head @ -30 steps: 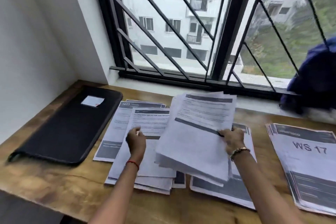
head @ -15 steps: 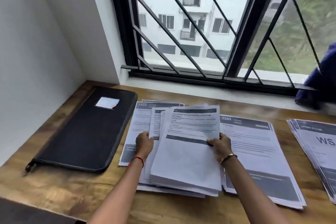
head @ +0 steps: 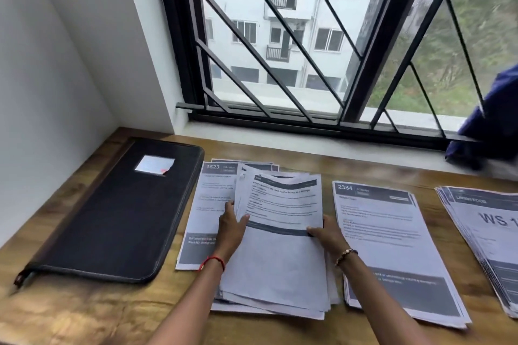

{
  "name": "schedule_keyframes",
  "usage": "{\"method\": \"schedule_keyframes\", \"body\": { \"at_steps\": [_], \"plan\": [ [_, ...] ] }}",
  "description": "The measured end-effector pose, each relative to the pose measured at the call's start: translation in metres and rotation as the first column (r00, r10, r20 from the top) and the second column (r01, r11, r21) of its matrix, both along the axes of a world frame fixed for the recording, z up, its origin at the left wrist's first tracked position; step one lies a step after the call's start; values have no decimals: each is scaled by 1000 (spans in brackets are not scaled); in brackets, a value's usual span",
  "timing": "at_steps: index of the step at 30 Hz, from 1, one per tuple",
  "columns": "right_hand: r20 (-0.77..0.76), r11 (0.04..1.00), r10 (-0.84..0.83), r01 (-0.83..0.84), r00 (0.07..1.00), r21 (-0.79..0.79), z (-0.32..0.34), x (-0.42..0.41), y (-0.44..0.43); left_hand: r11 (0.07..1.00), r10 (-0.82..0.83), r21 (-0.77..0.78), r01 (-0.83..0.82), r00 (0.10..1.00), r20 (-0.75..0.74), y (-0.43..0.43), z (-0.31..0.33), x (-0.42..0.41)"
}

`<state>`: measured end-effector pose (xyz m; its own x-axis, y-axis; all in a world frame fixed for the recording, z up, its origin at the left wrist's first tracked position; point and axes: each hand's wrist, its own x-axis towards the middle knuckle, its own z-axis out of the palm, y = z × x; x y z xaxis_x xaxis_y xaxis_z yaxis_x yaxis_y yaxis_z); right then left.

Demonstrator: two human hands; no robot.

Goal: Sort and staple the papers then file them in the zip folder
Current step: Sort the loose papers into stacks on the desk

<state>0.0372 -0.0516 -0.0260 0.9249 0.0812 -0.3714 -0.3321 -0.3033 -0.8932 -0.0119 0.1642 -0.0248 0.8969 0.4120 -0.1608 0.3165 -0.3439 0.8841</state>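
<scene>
Papers sit in four stacks across the wooden table (head: 84,314), and both hands are on the middle stack (head: 277,266). The left hand (head: 231,230) grips its left edge, with the thumb laid over the top sheet and the fingers (head: 229,207) curled round the side of the sheets. The right hand (head: 328,235) pinches the right edge. Its thumb is on top beside the dark band printed across the page, and its other fingers are tucked beneath, mostly hidden. The sheets of this stack are loosely fanned at both ends, not squared up.

Just beyond the left fingers, partly under the held stack, lies the 1623 stack (head: 206,204). Further out on that side, apart from the papers, the black zip folder (head: 117,216) lies flat and closed, with a small label on its cover.

Just outside the right fingers lies the 2384 stack (head: 386,238). Well beyond it is the WS stack (head: 485,235), cut off by the frame edge.

A red thread circles the left wrist and a beaded bracelet the right. Dark blue cloth (head: 489,126) rests on the window sill, far to the right of the fingers.
</scene>
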Motion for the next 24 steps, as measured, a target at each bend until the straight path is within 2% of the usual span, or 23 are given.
{"method": "schedule_keyframes", "body": {
  "at_steps": [5,8,10,11,14,18,21,22,24],
  "plan": [
    [35,994,100,-98,994,-59,2,5,3,984,-136,-113,139,990,35,3,0,5],
    [180,984,88,-57,980,-169,9,11,1,957,-153,-228,178,981,122,4,2,6],
    [264,985,22,24,964,-171,11,18,-1,942,-144,-277,188,974,174,3,6,7],
    [252,993,-34,61,967,-99,13,21,-3,939,-141,-283,195,969,202,2,8,7],
    [75,970,-155,137,985,198,19,28,-11,922,-173,-296,248,950,259,-3,11,5],
    [-52,913,-226,230,973,336,16,29,-27,864,-191,-410,292,944,271,-1,7,2],
    [-69,922,-249,258,966,288,14,24,-34,853,-224,-424,304,947,228,2,12,4],
    [-66,922,-268,275,961,271,13,24,-36,886,-194,-388,254,963,187,3,11,7],
    [-45,934,-281,284,959,217,10,23,-39,976,-15,-214,38,994,104,6,2,15]
  ]
}}
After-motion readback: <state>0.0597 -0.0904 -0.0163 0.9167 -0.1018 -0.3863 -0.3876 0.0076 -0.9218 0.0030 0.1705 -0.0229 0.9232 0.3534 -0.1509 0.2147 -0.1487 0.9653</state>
